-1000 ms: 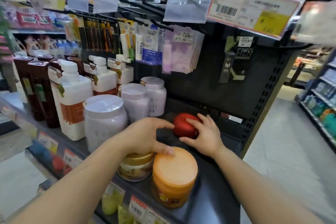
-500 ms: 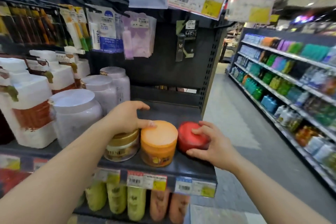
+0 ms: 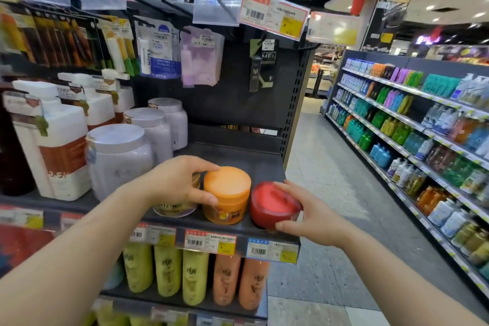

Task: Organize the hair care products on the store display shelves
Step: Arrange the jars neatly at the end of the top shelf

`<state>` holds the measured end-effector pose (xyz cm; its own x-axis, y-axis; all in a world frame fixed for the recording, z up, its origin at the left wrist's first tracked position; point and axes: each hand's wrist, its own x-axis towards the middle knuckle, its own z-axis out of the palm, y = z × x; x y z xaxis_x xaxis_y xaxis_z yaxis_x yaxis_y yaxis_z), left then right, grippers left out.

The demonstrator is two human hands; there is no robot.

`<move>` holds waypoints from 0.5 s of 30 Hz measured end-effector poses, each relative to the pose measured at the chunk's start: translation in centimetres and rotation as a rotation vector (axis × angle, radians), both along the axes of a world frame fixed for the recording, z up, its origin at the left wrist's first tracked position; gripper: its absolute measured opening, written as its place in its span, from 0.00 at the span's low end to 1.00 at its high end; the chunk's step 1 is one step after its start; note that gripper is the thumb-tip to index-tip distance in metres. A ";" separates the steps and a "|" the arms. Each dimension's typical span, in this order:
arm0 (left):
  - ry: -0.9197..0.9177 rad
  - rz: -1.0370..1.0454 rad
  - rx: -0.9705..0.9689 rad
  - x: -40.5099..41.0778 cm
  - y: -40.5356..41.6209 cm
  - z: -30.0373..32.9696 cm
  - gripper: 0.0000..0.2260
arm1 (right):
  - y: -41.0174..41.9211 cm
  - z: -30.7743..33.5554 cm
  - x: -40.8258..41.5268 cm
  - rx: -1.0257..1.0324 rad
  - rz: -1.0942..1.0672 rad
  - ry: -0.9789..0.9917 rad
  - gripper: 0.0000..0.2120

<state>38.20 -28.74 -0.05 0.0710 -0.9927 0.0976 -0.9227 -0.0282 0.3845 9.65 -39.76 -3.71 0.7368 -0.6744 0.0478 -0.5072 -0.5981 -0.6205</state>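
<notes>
Shelf (image 3: pixel 238 229) carried everything: tall white bottles (image 3: pixel 57 145) and pale jars (image 3: pixel 119 159) filled the left and back, and three small tubs sat in a row at the front edge, right end. Left hand (image 3: pixel 174 182) lay over the gold tub (image 3: pixel 174 206), mostly hiding it, thumb and fingertips curled against the orange tub (image 3: pixel 227 194) just beside it, so that grip pinched the orange tub's left side. Right hand (image 3: pixel 315 216) held the red tub (image 3: pixel 272 205), fingers over its lid and thumb under the near rim; that grip was curled around it. Red tub looked slightly tilted and very near the shelf lip; whether it rested flat could not be told. Step, as judged: lining the tubs flush at the front. To do it well, the red tub wanted setting flat first, then sliding left until touching or just beside the orange tub, base kept behind the lip. Left hand should steady the orange tub so it didn't shove the gold one. Labels should face out over the price tags (image 3: pixel 210 242). Risk: red tub tipping off the open right end.
</notes>
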 end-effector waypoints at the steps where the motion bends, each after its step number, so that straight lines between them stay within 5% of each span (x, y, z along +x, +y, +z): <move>1: -0.043 -0.003 -0.011 -0.1 0.1 -0.3 0.33 | 0.1 0.0 0.1 -0.015 -0.012 0.004 0.37; 15: -0.246 0.044 -0.055 -1.1 0.6 -1.0 0.28 | 0.0 -0.5 1.0 -0.113 -0.152 0.064 0.39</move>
